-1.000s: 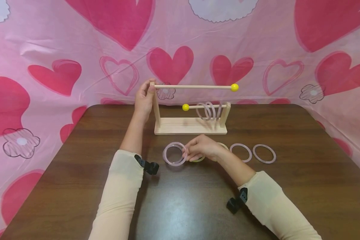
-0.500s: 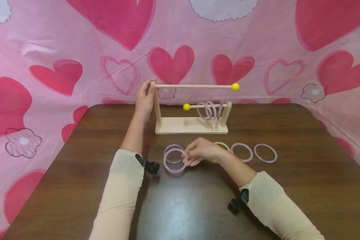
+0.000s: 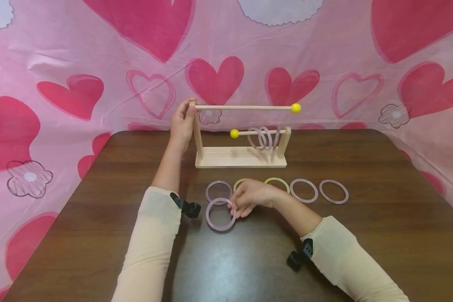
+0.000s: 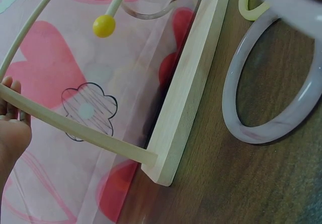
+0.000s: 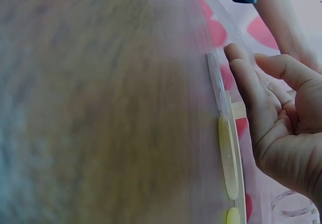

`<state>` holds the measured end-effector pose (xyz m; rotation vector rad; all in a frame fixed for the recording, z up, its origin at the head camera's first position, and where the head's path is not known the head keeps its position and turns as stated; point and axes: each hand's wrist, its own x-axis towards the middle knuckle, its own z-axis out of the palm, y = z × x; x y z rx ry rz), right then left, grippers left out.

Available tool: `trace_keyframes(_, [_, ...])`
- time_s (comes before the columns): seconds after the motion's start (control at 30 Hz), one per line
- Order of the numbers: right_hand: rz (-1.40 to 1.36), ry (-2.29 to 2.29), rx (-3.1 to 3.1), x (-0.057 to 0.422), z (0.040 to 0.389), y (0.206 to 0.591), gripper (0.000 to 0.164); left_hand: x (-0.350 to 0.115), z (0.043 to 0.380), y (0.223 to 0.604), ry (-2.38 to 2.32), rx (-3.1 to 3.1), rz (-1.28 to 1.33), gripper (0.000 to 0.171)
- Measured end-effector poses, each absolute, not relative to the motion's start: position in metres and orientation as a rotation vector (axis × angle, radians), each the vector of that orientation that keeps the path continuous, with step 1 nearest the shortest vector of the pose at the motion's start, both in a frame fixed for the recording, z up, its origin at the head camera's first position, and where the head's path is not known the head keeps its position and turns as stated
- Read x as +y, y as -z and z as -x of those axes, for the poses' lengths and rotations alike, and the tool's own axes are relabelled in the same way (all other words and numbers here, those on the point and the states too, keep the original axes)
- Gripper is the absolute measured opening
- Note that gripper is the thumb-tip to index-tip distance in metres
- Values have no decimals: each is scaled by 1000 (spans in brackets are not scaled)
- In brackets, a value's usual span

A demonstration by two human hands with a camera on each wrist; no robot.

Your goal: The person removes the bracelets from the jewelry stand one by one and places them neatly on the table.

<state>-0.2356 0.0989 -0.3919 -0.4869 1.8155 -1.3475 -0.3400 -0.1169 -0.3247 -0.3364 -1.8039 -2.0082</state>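
My left hand (image 3: 182, 126) grips the top of the taller post (image 3: 197, 132) of a wooden two-rod stand (image 3: 238, 157). Between the thumb and fingers of my right hand (image 3: 256, 194) is a pale purple bangle (image 3: 220, 228), pinched at its right side. It overlaps the near edge of another purple bangle (image 3: 207, 191) on the table; whether it touches the table I cannot tell. A yellow bangle (image 3: 237, 184) lies partly hidden behind my right hand. Several purple bangles (image 3: 262, 138) hang on the stand's lower rod. The upper rod (image 3: 245, 108) bears none.
To the right of my right hand, a second yellow bangle (image 3: 277, 179) and two purple ones, a nearer bangle (image 3: 303, 181) and a farther bangle (image 3: 334, 203), lie in a row on the brown table (image 3: 362, 251). Yellow balls cap both rods. A pink heart-patterned cloth (image 3: 249, 46) hangs behind.
My right hand has drawn the held bangle toward me, off the other purple bangle that it had overlapped almost fully. The left hand has stayed on the post.
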Motion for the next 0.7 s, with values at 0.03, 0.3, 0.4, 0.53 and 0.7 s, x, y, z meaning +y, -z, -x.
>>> trace_keyframes(0.03, [489,1335,1813,98,235,392,20,-117,340,325,2006,-1804,336,46])
trace_keyframes(0.3, [511,1283,1829,95,231,395,19,-117,342,326,1998,-1800,337,46])
trace_keyframes(0.4, [515,1272,1836,94,229,395,18,-117,343,326,1989,-1800,341,46])
trace_keyframes(0.53, [511,1258,1844,93,227,394,16,-117,343,326,1991,-1794,346,46])
trace_keyframes(0.7, [516,1228,1859,90,226,394,15,-117,343,326,2010,-1782,351,48])
